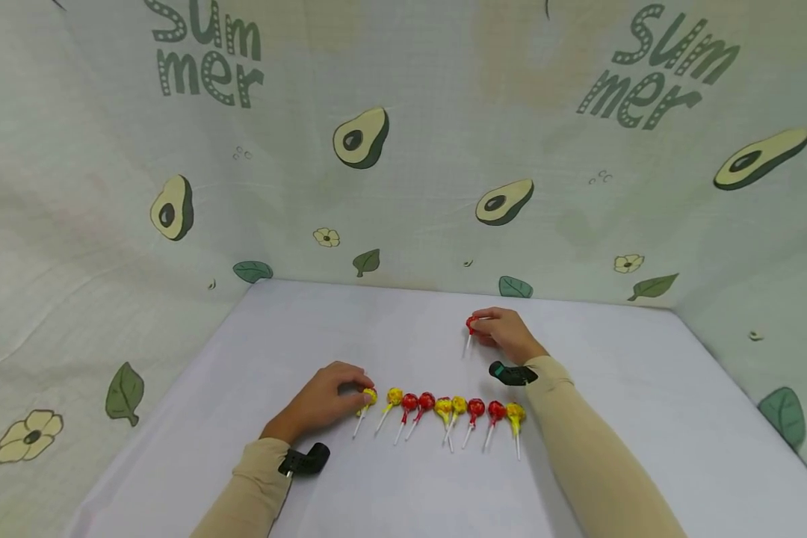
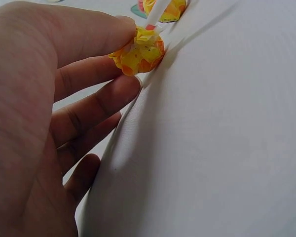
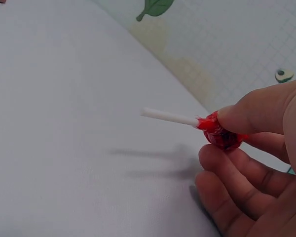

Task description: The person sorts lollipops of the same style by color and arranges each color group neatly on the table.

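My left hand [image 1: 329,396] pinches the wrapped head of a yellow lollipop [image 2: 140,53] between thumb and fingers, at the left end of a row of lollipops. Farther back on the table, my right hand [image 1: 504,332] holds a red lollipop [image 3: 222,134] by its head. Its white stick points away from the fingers, and in the right wrist view it casts a shadow on the cloth below. The row between the arms mixes yellow lollipops [image 1: 394,396] and red lollipops [image 1: 476,408], their sticks toward me.
A white cloth [image 1: 376,493] covers the table. Behind and at the sides hangs a pale curtain [image 1: 430,149] printed with avocados, leaves and lettering. Dark wrist cameras sit on both sleeves. The rightmost yellow lollipop [image 1: 515,412] lies close to the right forearm.
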Demonstrator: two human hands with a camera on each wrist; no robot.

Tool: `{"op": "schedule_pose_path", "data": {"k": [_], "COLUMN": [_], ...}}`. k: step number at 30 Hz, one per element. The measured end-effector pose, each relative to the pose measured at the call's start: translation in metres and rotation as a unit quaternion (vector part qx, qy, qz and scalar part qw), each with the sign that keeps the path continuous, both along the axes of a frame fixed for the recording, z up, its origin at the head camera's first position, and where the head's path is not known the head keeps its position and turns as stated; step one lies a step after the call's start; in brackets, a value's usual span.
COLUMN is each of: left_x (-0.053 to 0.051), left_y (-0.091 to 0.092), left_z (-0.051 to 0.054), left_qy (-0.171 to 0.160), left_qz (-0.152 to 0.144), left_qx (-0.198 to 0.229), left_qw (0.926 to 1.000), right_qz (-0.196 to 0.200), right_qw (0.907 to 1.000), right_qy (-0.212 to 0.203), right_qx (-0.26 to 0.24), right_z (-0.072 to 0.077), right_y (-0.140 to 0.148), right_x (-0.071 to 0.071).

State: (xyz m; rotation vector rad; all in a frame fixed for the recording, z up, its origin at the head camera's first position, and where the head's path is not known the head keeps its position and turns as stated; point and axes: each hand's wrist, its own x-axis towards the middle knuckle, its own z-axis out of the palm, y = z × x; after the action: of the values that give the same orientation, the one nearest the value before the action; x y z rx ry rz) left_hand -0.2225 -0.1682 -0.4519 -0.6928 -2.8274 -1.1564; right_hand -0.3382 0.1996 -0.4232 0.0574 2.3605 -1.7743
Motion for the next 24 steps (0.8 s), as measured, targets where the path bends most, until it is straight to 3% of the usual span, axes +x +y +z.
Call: {"op": "schedule_pose_path", "data": {"k": [10,19,24], "left_x": [0.001,0.001,0.001], "left_y": [-0.001,0.000,-0.001], "left_z": [0.001,0.004,0.003], "left_qy": [0.003,0.010,0.009], "left_qz": [-0.011,-0.017,-0.014], "left_qx": [0.005,0.009,0.012], "left_qw": [0.9999,0.9998,0.9998], "right_qz": [0.015,0.047,0.048], "right_qw": [0.9981,0.9879,0.9844], "right_qy": [0.011,0.044,0.056], "right_qx": [0.058,0.141,0.160], "right_z": [-0.008,-0.007,-0.005], "right_y": [-0.003,-0.008,-0.012], "right_x": [-0.004,-0.009,-0.009]}}
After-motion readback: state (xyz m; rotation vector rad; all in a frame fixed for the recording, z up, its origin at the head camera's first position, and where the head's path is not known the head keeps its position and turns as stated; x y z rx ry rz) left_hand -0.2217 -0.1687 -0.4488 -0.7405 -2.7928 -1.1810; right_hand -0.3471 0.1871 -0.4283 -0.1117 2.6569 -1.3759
